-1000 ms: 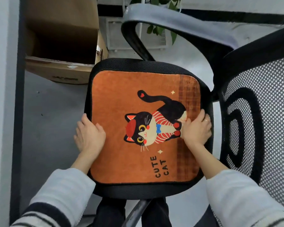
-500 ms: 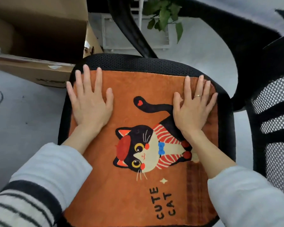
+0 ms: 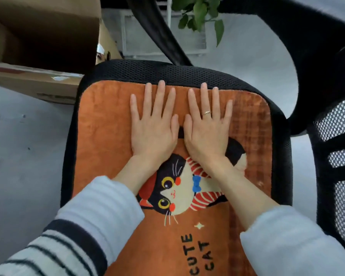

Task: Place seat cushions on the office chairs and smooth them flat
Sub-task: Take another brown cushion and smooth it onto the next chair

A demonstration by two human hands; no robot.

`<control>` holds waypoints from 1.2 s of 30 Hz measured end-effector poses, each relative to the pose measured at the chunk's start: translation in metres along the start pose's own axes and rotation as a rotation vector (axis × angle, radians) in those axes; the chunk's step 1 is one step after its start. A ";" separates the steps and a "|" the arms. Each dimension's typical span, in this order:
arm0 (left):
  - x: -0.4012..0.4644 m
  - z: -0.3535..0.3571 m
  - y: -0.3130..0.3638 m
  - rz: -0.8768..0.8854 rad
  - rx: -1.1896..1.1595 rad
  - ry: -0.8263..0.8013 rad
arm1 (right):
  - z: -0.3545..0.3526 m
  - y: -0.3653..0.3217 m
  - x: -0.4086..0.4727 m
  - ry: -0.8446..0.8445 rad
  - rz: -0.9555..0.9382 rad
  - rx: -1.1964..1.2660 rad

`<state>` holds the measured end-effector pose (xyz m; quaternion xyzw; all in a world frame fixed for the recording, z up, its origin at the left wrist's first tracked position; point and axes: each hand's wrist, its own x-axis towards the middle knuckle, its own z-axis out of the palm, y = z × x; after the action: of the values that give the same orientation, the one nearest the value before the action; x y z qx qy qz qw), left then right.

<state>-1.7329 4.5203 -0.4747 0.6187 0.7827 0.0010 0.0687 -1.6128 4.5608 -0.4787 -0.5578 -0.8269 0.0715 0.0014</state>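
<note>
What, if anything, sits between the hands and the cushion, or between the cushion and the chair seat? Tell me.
Nothing visible. The left hand and right hand lie flat, directly on the orange cushion, which lies on the black mesh seat.

This looks like an office or workroom. A black office chair with a mesh seat and mesh backrest stands on a bare grey concrete floor. Beside it lies an open cardboard box, and beyond it hang green leaves, probably a potted plant.
</note>
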 end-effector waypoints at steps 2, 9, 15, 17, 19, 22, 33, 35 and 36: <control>0.001 -0.007 0.000 0.017 -0.024 -0.031 | -0.007 -0.002 0.000 -0.039 -0.005 0.018; -0.050 -0.042 -0.033 -0.118 -0.123 -0.008 | -0.036 0.025 -0.044 -0.038 0.393 0.157; -0.078 -0.016 -0.072 -0.184 0.013 -0.066 | -0.010 0.047 -0.075 -0.073 0.398 -0.039; -0.073 -0.014 -0.073 -0.169 0.020 -0.065 | -0.008 0.048 -0.070 -0.068 0.400 -0.044; -0.077 -0.021 -0.073 -0.169 -0.010 -0.065 | -0.017 0.044 -0.074 -0.081 0.409 -0.011; -0.100 -0.027 -0.055 -0.209 -0.102 -0.051 | -0.027 0.017 -0.095 -0.082 0.321 0.079; -0.160 0.006 -0.008 -0.028 -0.001 -0.106 | 0.006 -0.036 -0.155 -0.151 0.018 0.016; -0.164 0.001 -0.009 -0.029 -0.024 -0.139 | -0.003 -0.035 -0.157 -0.188 -0.019 0.029; -0.171 -0.005 -0.009 -0.048 -0.040 -0.159 | -0.010 -0.030 -0.161 -0.201 -0.034 0.027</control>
<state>-1.7037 4.3525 -0.4524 0.5962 0.7892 -0.0342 0.1431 -1.5786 4.4027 -0.4530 -0.5335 -0.8313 0.1381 -0.0729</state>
